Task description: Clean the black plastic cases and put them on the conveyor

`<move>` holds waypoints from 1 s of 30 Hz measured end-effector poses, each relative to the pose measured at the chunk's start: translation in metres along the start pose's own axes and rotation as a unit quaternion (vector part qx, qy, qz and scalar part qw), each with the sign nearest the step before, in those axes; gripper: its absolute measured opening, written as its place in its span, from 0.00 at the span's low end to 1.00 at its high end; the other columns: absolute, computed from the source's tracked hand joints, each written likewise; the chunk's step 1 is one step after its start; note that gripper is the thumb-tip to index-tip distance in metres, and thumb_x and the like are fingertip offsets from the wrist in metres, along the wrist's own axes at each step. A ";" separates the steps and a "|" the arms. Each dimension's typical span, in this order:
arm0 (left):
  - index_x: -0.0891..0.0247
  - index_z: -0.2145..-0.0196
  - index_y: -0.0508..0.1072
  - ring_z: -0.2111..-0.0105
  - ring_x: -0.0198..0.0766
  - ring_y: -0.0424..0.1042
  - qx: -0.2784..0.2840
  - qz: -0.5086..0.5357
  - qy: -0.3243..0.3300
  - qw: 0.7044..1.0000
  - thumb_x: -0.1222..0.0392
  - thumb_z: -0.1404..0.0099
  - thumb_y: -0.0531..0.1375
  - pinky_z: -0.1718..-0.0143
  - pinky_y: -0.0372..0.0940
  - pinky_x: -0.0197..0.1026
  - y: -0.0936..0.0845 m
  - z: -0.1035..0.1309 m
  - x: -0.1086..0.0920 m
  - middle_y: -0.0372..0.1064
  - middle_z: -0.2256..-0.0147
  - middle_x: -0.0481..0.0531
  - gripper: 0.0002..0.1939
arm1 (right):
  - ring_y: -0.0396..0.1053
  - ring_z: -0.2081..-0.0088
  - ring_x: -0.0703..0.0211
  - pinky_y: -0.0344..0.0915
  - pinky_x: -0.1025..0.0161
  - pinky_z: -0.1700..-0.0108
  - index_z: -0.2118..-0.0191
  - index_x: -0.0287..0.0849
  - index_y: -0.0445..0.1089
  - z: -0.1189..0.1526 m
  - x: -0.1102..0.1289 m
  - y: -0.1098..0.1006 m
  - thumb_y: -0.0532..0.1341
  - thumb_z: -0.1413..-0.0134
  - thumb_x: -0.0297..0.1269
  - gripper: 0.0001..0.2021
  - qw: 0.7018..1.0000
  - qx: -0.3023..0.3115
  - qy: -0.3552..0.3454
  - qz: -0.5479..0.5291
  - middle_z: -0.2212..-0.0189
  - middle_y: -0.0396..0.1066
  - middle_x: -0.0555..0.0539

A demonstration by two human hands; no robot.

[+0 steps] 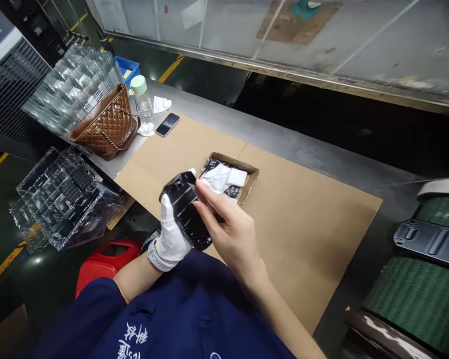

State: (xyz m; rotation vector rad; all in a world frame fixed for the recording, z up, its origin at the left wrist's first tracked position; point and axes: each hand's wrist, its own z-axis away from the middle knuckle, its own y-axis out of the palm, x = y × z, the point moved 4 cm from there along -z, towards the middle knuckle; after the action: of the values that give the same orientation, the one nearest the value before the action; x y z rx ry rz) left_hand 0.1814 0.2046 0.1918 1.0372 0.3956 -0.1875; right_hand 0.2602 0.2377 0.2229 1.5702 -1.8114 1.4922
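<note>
My left hand (172,234), in a white glove, is closed around a glossy black plastic part (190,222) with an angular outline, tilted in front of my chest. My bare right hand (224,219) is pinched over the part's right side. Between its thumb and finger is a small thin piece (193,187), too small to identify. Just beyond the hands lies an open cardboard box (252,182) with crumpled white cloth (216,177), a white block (237,177) and small black items inside.
Brown board (295,214) covers the table. A phone (167,124), bottle (142,97) and brown quilted bag (107,124) stand at far left, near stacked clear trays (78,80). A red stool (105,262) is lower left. At right, a green conveyor (415,294) carries a dark part (432,243).
</note>
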 end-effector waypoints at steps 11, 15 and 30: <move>0.63 0.52 0.73 0.39 0.48 0.56 0.005 -0.047 -0.012 0.999 0.32 0.40 0.45 0.37 0.51 0.47 -0.001 0.012 0.001 0.68 0.47 0.57 0.36 | 0.74 0.63 0.60 0.71 0.65 0.59 0.47 0.46 0.69 0.003 0.009 -0.005 0.57 0.41 0.33 0.16 0.999 -0.006 -0.017 0.046 0.62 0.76 0.47; 0.63 0.52 0.73 0.40 0.49 0.57 0.030 -0.059 -0.017 0.998 0.32 0.41 0.47 0.38 0.53 0.47 0.001 0.013 0.001 0.67 0.46 0.57 0.35 | 0.74 0.59 0.58 0.72 0.62 0.57 0.47 0.48 0.68 0.004 0.009 -0.005 0.57 0.40 0.33 0.16 1.000 -0.017 -0.009 0.021 0.60 0.75 0.47; 0.65 0.55 0.75 0.38 0.48 0.52 0.021 -0.055 -0.018 0.998 0.36 0.39 0.49 0.37 0.50 0.46 0.002 0.014 0.000 0.67 0.46 0.56 0.32 | 0.74 0.62 0.59 0.72 0.65 0.61 0.46 0.47 0.68 0.006 0.010 -0.009 0.57 0.41 0.32 0.17 0.998 -0.013 -0.033 0.046 0.65 0.76 0.48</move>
State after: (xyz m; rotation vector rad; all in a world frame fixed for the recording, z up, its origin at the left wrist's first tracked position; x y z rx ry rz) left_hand 0.1856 0.1931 0.1997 1.0532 0.4183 -0.3138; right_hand 0.2664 0.2292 0.2323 1.5617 -1.9558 1.4656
